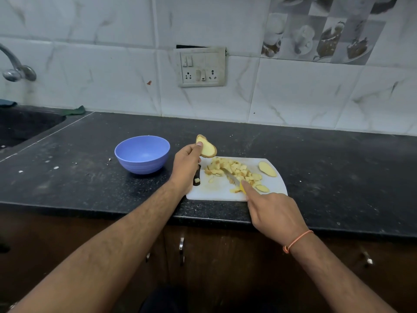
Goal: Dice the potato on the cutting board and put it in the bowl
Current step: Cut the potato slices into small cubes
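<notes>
We are pinching an uncut potato slice [207,150] in our left hand [186,163], our right hand [274,213] gripping the knife [232,178], with most dice [232,169] waiting, the blue bowl [142,154] holding nothing.

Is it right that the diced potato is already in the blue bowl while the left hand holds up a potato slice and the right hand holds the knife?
Not quite. The head view shows the blue bowl empty; the diced potato lies on the cutting board. The rest stands: left hand holds up a potato slice, right hand holds the knife.
</notes>
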A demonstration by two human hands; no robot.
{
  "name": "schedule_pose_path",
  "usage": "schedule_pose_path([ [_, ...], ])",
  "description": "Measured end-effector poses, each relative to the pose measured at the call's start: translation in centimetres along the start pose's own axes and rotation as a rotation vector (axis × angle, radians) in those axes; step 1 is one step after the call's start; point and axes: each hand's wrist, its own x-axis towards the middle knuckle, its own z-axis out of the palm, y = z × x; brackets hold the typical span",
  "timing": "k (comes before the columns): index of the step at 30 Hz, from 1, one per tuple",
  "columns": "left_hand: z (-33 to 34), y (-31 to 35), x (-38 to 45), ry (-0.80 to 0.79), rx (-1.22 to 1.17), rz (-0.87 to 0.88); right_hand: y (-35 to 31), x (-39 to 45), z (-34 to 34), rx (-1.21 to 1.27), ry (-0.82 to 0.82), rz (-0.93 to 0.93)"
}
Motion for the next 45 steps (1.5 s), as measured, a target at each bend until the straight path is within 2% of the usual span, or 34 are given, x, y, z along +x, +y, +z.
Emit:
schedule_pose_path([
  [6, 0.1, 0.7, -0.3, -0.052, -0.043, -0.025, -0.1, -0.2, -0.4, 0.223, -0.019, 0.065],
  [10, -0.3, 2.3, -0.4, -0.007, -0.176, -0.056, -1.6, -0.9, -0.9, 0.287, 0.002, 0.024],
  [12, -1.0, 3.0, -0.6, 0.017, -0.200, -0.077, -2.7, -0.8, -0.8, 0.276, 0.013, 0.002],
  [17, -3.3, 3.8, -2.0, -0.014, -0.076, -0.111, -5.1, 0.0, -0.6, 0.247, 0.003, -0.089],
  [20, -4.0, 3.6, -2.5, -0.026, -0.146, -0.229, -5.8, 0.5, -0.7, 0.194, -0.003, -0.119],
  [23, -4.0, 2.8, -2.6, -0.031, -0.165, -0.319, -5.6, 0.6, -1.0, 0.135, 0.012, -0.060],
  [25, -3.9, 2.3, -2.5, -0.005, -0.163, -0.306, -5.4, 0.5, -1.6, 0.122, 0.018, -0.027],
  [32, -3.6, 1.8, -2.6, 0.021, -0.123, -0.251, -6.6, 0.8, -1.7, 0.135, -0.021, -0.083],
  [36, -3.8, 1.9, -2.9, -0.034, -0.049, -0.218, -5.3, 1.3, -1.6, 0.115, -0.057, 0.011],
  [38, -3.9, 1.8, -3.1, -0.087, 0.047, -0.145, -4.5, 1.4, -1.4, 0.142, -0.030, 0.045],
  [41, -4.1, 1.4, -3.6, -0.155, 0.302, 0.066, -3.4, 2.0, -1.3, 0.450, 0.037, 0.181],
  [43, -4.1, 1.3, -4.0, -0.195, 0.463, 0.175, -3.3, 2.5, -1.2, 0.985, 0.010, 0.426],
  [45, -4.2, 1.1, -4.4, -0.186, 0.650, 0.263, -2.7, 3.2, -1.2, 1.594, -0.101, 0.743],
])
